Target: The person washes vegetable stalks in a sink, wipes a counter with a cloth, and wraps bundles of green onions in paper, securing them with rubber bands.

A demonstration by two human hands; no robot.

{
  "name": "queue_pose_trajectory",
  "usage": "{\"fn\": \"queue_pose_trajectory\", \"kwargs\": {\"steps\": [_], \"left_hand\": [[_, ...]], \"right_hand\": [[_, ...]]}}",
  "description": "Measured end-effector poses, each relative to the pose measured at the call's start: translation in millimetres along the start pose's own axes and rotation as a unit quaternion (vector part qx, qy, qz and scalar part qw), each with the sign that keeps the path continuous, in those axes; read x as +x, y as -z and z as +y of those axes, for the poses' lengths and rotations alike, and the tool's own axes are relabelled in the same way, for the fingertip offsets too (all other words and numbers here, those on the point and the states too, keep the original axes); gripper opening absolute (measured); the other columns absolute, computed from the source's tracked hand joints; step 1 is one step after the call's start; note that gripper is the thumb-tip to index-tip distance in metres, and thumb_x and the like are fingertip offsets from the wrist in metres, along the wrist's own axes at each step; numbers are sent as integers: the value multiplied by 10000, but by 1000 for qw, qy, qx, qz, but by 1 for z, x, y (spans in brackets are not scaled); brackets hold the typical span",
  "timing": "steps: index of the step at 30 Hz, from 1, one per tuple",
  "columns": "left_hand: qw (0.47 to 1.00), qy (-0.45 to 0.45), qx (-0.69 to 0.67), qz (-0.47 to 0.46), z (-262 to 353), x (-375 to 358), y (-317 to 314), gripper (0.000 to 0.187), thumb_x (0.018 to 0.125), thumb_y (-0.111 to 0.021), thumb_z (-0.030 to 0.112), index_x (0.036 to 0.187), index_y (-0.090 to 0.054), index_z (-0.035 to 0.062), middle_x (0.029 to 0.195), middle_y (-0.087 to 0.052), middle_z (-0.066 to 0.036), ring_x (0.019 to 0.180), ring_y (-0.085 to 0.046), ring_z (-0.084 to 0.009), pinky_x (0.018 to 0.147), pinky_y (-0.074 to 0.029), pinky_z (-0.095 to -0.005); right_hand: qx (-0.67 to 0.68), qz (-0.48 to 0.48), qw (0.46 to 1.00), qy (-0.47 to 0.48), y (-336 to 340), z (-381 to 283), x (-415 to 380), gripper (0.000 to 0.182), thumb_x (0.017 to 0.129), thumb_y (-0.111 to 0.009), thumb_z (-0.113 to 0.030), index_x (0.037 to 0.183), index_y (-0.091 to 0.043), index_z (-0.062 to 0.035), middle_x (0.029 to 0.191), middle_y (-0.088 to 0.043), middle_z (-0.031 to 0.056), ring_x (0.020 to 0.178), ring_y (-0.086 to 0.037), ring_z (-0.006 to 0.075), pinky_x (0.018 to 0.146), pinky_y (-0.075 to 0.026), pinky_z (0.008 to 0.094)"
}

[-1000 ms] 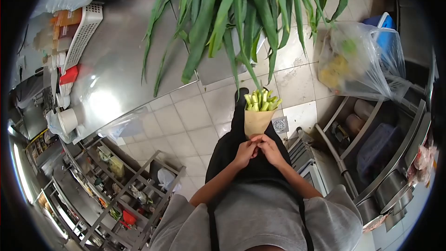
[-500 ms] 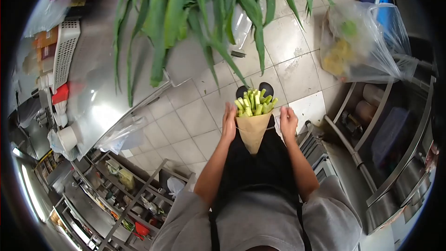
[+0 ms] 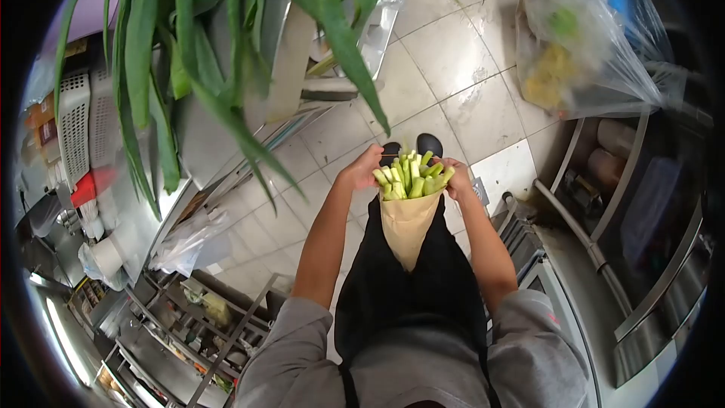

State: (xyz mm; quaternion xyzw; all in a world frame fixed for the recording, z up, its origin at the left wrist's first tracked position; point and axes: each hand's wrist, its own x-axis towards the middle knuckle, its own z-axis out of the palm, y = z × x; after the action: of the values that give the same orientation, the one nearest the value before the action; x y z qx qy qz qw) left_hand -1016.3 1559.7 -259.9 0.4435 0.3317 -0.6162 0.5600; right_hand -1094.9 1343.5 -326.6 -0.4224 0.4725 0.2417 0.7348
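Note:
A brown paper cone (image 3: pixel 411 227) stands between my forearms in front of the black apron, its narrow end pointing towards me. Thick cut green stalks (image 3: pixel 411 175) fill its mouth, their pale ends showing. My left hand (image 3: pixel 364 168) is closed at the left of the stalks, pinching a thin orange strand that looks like a rubber band (image 3: pixel 389 155). At the right rim of the cone, my right hand (image 3: pixel 455 178) has its fingers curled in beside the stalks. What those fingers grip is hidden.
Long green leaves (image 3: pixel 219 53) hang over a steel counter (image 3: pixel 208 147) at upper left. A clear plastic bag (image 3: pixel 596 53) with yellow and green contents is at upper right. Steel racks stand at lower left (image 3: pixel 226 317) and right (image 3: pixel 581 242). Below is a tiled floor (image 3: pixel 461 98).
Both hands have risen to the top of the cone, and their fingers have closed in beside the stalks. The view has shifted, so the leaves appear farther left.

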Motion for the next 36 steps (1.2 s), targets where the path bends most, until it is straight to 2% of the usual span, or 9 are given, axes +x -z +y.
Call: {"fn": "queue_pose_trajectory", "kwargs": {"steps": [4, 8, 11, 13, 17, 19, 23, 29, 36], "left_hand": [[986, -82, -115, -87, 5, 23, 14, 681, 839, -328, 399, 1384, -169, 23, 1196, -516, -139, 1017, -544, -290, 922, -410, -408], [972, -8, -232, 30, -66, 82, 40, 540, 874, -375, 439, 1181, -500, 12, 1124, -564, -126, 1002, -556, -265, 918, -417, -411], [991, -23, -134, -11, -112, 57, 17, 448, 910, -440, 369, 1194, -501, 29, 1193, -537, -113, 1059, -533, -225, 916, -421, -382], [993, -83, -86, 10, -134, 28, 1, 374, 911, -485, 267, 1218, -492, 53, 1228, -518, -99, 1089, -515, -201, 925, -415, -362], [991, -86, -99, -2, -155, -14, -15, 390, 883, -539, 175, 1243, -469, 42, 1254, -497, -101, 1129, -480, -205, 957, -383, -348], [985, -144, 97, -14, -138, -17, -9, 403, 871, -544, 139, 1249, -456, 29, 1257, -493, -110, 1143, -465, -216, 966, -371, -345], [929, -160, 331, -36, -157, -13, -3, 452, 832, -551, 45, 1260, -418, -12, 1259, -486, -136, 1175, -430, -239, 991, -335, -332], [968, -135, -214, -1, -153, -20, -27, 385, 898, -494, 209, 1255, -453, 71, 1248, -495, -97, 1114, -480, -176, 944, -383, -313], [942, -157, -293, 51, -158, 19, -29, 416, 942, -390, 343, 1271, -421, 91, 1238, -495, -68, 1071, -517, -186, 910, -421, -328]], "right_hand": [[31, -43, 998, 24, -8, -15, 23, 167, 767, -679, -129, 673, -581, -31, 547, -523, 12, 405, -445, 97, 364, -340, 245], [30, 41, 995, -88, 38, 80, 70, 170, 753, -663, -140, 700, -594, 7, 587, -562, 43, 412, -478, 140, 387, -374, 269], [-239, 9, 971, -18, 33, 59, 6, 179, 753, -608, -147, 765, -616, 31, 659, -609, 80, 482, -540, 181, 428, -417, 299], [-542, 31, 814, 209, 35, 40, -27, 179, 738, -571, -83, 855, -634, 37, 721, -636, 95, 595, -585, 191, 466, -455, 329], [-471, -33, 854, 219, 61, 47, -53, 230, 695, -564, -2, 911, -638, 29, 742, -632, 81, 676, -602, 180, 485, -484, 315], [-287, -48, 957, -12, 48, 13, -76, 263, 677, -540, 46, 921, -635, 19, 753, -625, 73, 695, -613, 163, 506, -508, 279], [-467, -57, 881, -46, 46, 4, -91, 279, 684, -536, 26, 939, -641, -13, 863, -614, 122, 712, -618, 188, 548, -517, 292], [-553, -90, 800, 218, 76, 51, -52, 366, 696, -711, -205, 1025, -629, -68, 929, -631, 167, 923, -592, 278, 862, -432, 305], [75, -109, 989, -60, -39, 53, -88, 510, 948, -328, -440, 1243, -456, -45, 1187, -527, 87, 1032, -532, 197, 900, -414, 319]]}}
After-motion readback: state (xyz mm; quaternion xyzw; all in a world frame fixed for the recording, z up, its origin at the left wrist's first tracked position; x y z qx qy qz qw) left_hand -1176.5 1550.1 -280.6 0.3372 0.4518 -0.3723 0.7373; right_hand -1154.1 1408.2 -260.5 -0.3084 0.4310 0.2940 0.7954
